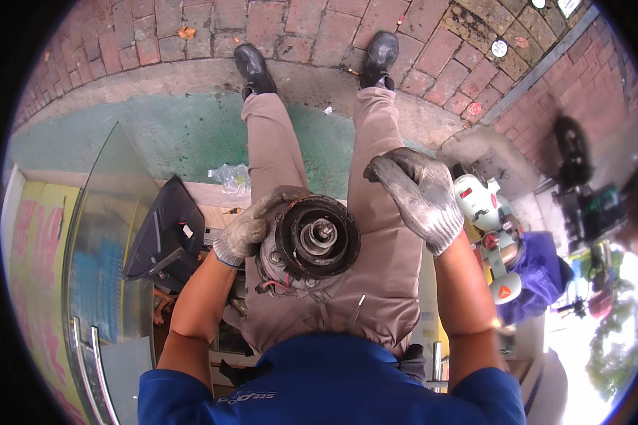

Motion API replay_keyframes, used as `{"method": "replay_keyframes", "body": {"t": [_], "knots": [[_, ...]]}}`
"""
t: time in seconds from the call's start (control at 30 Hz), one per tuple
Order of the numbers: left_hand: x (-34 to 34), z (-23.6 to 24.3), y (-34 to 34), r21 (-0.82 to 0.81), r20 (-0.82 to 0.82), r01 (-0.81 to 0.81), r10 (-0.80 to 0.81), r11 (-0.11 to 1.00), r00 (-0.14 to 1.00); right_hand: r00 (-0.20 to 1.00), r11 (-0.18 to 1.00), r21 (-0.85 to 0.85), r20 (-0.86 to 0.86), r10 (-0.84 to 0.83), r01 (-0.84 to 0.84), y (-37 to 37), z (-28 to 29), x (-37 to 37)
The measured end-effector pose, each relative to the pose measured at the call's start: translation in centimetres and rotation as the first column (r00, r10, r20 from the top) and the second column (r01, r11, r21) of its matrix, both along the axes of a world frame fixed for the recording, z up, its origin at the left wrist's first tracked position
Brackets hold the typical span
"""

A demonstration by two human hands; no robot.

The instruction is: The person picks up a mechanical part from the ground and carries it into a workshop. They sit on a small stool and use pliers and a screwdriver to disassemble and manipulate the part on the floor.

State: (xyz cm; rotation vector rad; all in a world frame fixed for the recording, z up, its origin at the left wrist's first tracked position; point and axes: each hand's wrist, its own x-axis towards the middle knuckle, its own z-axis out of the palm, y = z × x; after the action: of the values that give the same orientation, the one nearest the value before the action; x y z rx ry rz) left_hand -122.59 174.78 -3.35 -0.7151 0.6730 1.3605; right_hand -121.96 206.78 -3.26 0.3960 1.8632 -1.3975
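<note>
My left hand point(252, 230), in a grimy work glove, grips the side of a metal motor-like part point(317, 241) resting over my lap, with a dark round pulley, a central shaft and red wires. My right hand point(418, 198), also gloved, is raised right of the part over my thigh, apart from it, with fingers curled together; whether it holds something is hidden. A thin white-tipped item point(359, 305) lies on my trousers point(376, 276) below the part.
A glass door point(110, 227), a black bag-like item point(156, 227) and a crumpled plastic bag point(230, 177) are left. Scooters point(478, 202) point(581, 212) and purple fabric point(528, 276) are right. Green pavement point(191, 134) and bricks point(276, 21) lie around my shoes point(255, 67).
</note>
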Motion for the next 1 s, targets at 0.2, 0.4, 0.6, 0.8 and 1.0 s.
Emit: {"method": "replay_keyframes", "body": {"t": [0.2,0.4,0.6,0.8,1.0], "knots": [[1.2,0.6,-2.2,-0.054,0.197,-0.09,0.099,0.995,0.975,0.924,0.97,-0.005,0.304,-0.231,0.244,-0.4,0.7,1.9],[-1.2,2.5,1.0,0.021,-0.012,-0.13,0.131,0.991,0.991,0.758,0.875,0.026,0.488,-0.433,0.484,0.0,3.4,5.4],[-4.7,4.4,3.8,0.113,-0.195,0.004,0.018,0.994,0.981,0.838,0.796,-0.3,0.343,-0.423,0.525,1.9,5.9,6.0],[-4.0,7.5,5.7,0.087,-0.334,-0.176,0.195,0.981,0.922,0.896,0.764,-0.51,0.398,-0.197,0.395,0.3,10.4,10.0],[-6.8,17.4,10.3,0.056,-0.721,-0.181,0.165,0.982,0.673,0.383,0.083,-0.378,0.859,-0.341,0.922,-1.3,16.1,7.2]]}}
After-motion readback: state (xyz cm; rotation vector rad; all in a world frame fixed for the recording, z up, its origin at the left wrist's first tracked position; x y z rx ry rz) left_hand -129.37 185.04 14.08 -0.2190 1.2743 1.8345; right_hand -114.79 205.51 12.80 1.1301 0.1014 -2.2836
